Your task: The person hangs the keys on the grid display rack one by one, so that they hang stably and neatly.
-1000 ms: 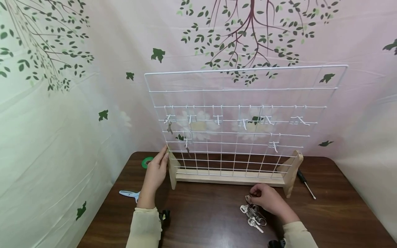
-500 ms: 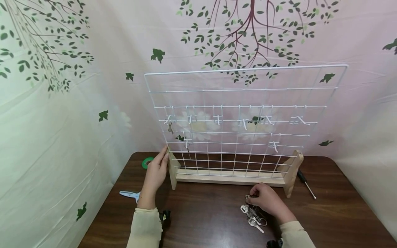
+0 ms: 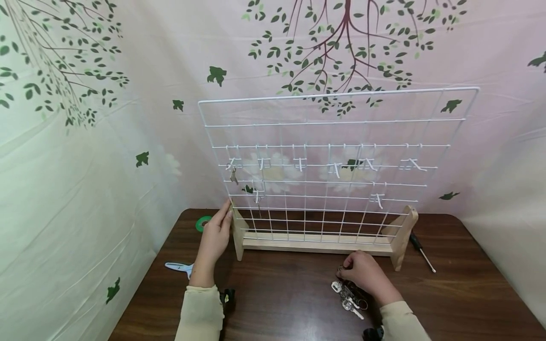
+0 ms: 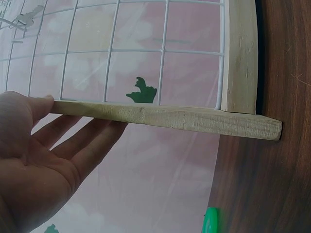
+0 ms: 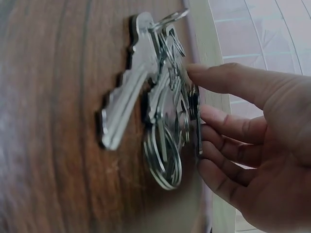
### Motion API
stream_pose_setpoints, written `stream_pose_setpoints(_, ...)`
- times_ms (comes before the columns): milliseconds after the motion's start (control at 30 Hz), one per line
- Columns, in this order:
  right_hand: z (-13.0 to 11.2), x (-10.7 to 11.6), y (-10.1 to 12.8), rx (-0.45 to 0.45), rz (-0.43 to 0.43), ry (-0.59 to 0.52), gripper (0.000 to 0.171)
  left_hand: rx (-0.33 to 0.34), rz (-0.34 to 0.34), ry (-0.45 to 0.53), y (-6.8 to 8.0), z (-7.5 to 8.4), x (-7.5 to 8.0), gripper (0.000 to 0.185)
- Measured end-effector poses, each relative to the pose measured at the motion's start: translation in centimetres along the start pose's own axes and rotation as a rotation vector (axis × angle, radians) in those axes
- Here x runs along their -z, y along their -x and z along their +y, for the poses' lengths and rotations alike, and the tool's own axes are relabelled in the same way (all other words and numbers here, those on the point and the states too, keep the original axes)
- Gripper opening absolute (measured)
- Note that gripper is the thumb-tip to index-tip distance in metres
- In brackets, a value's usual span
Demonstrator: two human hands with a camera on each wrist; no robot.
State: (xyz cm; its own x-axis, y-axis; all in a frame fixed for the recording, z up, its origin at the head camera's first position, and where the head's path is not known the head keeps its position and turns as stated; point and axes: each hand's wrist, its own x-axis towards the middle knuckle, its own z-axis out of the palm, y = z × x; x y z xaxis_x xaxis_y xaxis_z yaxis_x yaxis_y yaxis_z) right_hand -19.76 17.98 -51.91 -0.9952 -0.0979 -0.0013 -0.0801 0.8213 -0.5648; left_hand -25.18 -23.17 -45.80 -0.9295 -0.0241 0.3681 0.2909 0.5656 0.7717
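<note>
One bunch of keys [image 3: 349,296] lies under right hand's [image 3: 362,274] fingertips.

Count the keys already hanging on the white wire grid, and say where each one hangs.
2. One key hangs from the leftmost hook of the upper row; another key hangs from the left hook of the lower row. The other hooks look bare, though thin keys could escape notice.

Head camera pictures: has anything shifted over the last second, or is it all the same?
Very little. The right hand has edged slightly toward the wooden base of the white wire grid rack, still fingering the pile of silver keys and rings on the dark wooden table. The left hand stays against the rack's left wooden foot. Rack, scissors, green tape roll and screwdriver are unmoved.
</note>
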Motion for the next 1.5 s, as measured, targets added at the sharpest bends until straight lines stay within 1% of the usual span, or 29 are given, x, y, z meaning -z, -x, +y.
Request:
stream_pose_setpoints(133,-0.18,-0.1,-0.06,0.003,0.011,0.026,0.026,-0.001,0.001,0.003,0.02,0.02,0.01,0.05)
stream_pose_setpoints(267,-0.29,-0.18,-0.22,0.003,0.013,0.025,0.025,0.001,0.003,0.002,0.05,0.0,0.04,0.05)
stream_pose_setpoints(533,-0.56,-0.44,-0.3,-0.048,-0.002,-0.018,0.023,0.006,-0.005,0.004,0.08,-0.08,0.0,0.05)
stream_pose_setpoints(667,-0.58,-0.62,-0.38,-0.066,-0.004,-0.023,0.022,0.007,-0.006,0.003,0.13,-0.19,-0.05,0.051)
stream_pose_setpoints(1100,-0.89,-0.56,-0.4,-0.077,0.024,-0.05,0.024,-0.003,-0.002,0.0,0.01,-0.26,0.02,0.051)
stream_pose_setpoints(1500,-0.13,-0.72,-0.68,-0.104,0.012,-0.104,0.023,-0.001,0.004,0.004,-0.06,-0.18,-0.02,0.05)
